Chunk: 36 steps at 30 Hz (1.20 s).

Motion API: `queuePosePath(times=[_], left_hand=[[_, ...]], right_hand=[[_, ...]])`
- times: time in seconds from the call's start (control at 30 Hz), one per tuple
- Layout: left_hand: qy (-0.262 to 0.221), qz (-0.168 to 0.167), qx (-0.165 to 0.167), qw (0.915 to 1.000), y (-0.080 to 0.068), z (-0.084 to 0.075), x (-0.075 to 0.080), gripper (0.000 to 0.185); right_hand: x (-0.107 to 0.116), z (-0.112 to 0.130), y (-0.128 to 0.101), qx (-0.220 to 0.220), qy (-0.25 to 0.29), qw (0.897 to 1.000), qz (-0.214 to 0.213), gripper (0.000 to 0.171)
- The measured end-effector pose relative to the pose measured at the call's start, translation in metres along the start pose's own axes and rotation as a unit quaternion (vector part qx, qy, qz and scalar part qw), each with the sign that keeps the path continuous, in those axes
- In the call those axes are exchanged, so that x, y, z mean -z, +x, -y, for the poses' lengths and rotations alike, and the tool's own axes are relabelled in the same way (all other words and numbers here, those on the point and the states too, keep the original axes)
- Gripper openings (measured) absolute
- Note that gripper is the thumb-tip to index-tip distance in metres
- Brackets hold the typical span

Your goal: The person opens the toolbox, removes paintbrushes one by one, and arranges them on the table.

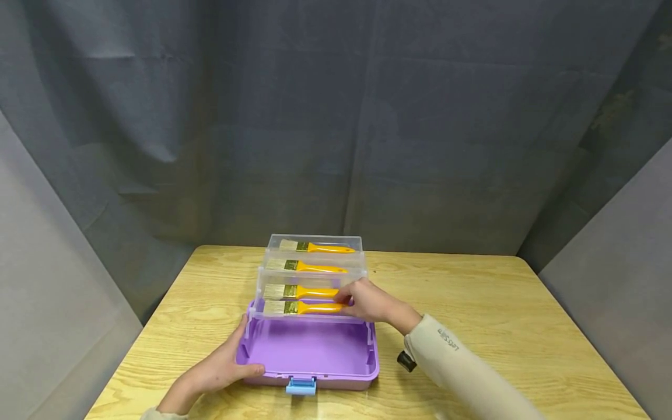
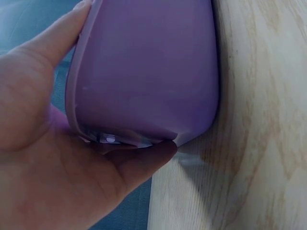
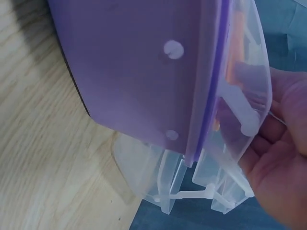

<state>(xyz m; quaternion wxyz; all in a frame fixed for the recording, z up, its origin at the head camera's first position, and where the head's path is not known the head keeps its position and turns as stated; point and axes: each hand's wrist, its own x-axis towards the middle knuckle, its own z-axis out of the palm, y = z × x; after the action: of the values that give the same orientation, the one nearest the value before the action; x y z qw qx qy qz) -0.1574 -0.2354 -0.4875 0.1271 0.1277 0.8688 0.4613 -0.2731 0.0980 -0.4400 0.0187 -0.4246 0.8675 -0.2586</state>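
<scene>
Left hand (image 1: 220, 367) is gripping purple box (image 1: 310, 353) corner, steadying it on bench (image 1: 499, 326) w/ right hand (image 1: 367, 300) pinching lowest tray's (image 1: 307, 308) end.

A pale wooden table (image 1: 525, 326) stands before creased grey curtains (image 1: 336, 116) — plain grey panels (image 1: 47, 280) flanking both sides.

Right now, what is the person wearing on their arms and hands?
Both hands are bare: no gloves or rings show on the left hand or the right hand. The right arm wears a long cream sleeve with small dark lettering near the cuff. A small black device sits under that wrist. At the left wrist, only a sliver of cuff shows.
</scene>
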Motion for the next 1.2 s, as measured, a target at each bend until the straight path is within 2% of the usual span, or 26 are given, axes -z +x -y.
queuePosePath(times=[0.3,0.43,0.83,0.97,1.2], left_hand=[[-0.005,0.005,-0.009,0.9999,-0.001,-0.003,0.001,0.115],[-0.007,0.007,-0.007,0.9999,0.000,-0.003,0.001,0.115],[-0.013,0.013,-0.017,0.9997,0.000,-0.002,0.000,0.116],[-0.011,0.015,-0.027,0.9995,0.001,-0.002,0.000,0.115],[-0.002,0.017,-0.018,0.9997,0.002,0.002,0.001,0.117]], right_hand=[[-0.001,0.005,0.002,-0.037,0.062,0.995,-0.062,0.021],[-0.005,0.010,0.006,-0.056,0.097,0.991,-0.073,0.024],[-0.012,0.030,0.014,-0.053,0.119,0.986,-0.100,0.021],[-0.009,0.027,0.008,-0.064,0.154,0.978,-0.123,0.022],[0.007,0.016,-0.016,-0.107,0.241,0.952,-0.153,0.026]])
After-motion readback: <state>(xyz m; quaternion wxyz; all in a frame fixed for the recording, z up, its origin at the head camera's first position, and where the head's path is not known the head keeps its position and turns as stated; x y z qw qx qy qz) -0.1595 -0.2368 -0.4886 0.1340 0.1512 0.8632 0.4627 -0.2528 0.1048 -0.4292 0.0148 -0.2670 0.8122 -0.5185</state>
